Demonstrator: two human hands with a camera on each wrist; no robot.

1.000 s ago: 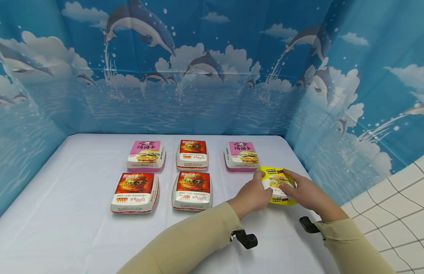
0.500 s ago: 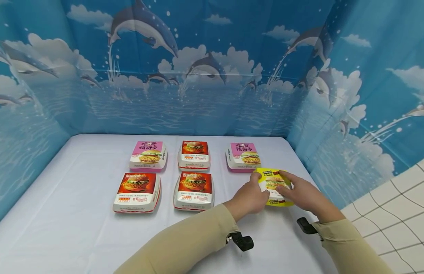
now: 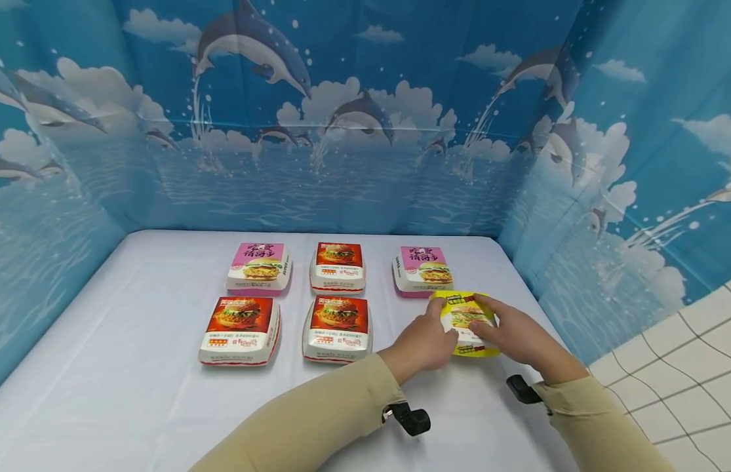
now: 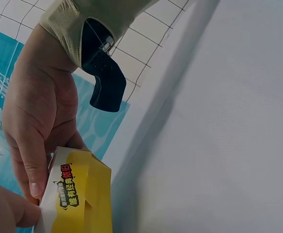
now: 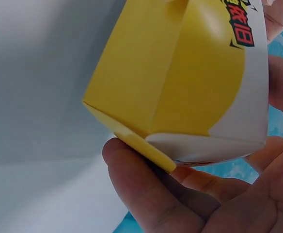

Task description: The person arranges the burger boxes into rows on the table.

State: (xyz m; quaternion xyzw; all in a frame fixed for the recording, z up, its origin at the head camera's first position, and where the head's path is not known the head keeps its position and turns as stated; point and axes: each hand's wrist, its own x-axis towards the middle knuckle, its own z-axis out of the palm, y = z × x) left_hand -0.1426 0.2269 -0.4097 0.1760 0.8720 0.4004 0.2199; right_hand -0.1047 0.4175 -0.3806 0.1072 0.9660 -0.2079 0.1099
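A yellow and white burger box (image 3: 468, 326) is held between both hands at the right of the table in the head view. The left hand (image 3: 421, 344) grips its left side, thumb near the upper left corner. On its right side the right hand (image 3: 521, 334) holds it, with fingers bent over the top edge and onto the printed face. The right wrist view shows the box (image 5: 199, 77) from its yellow side, with a flap at one end against the right fingers (image 5: 136, 184). Whether its underside touches the table cannot be told.
A pink burger box (image 3: 425, 270) stands just behind the yellow one. Farther left are a second pink box (image 3: 260, 269) and three red ones, including a near red box (image 3: 338, 328). White cloth covers the table (image 3: 123, 341); a dolphin-print curtain (image 3: 341, 183) closes the back.
Both hands have shifted the yellow burger box a little to the left relative to the other boxes. The view has drifted slightly; the other boxes stay in place.
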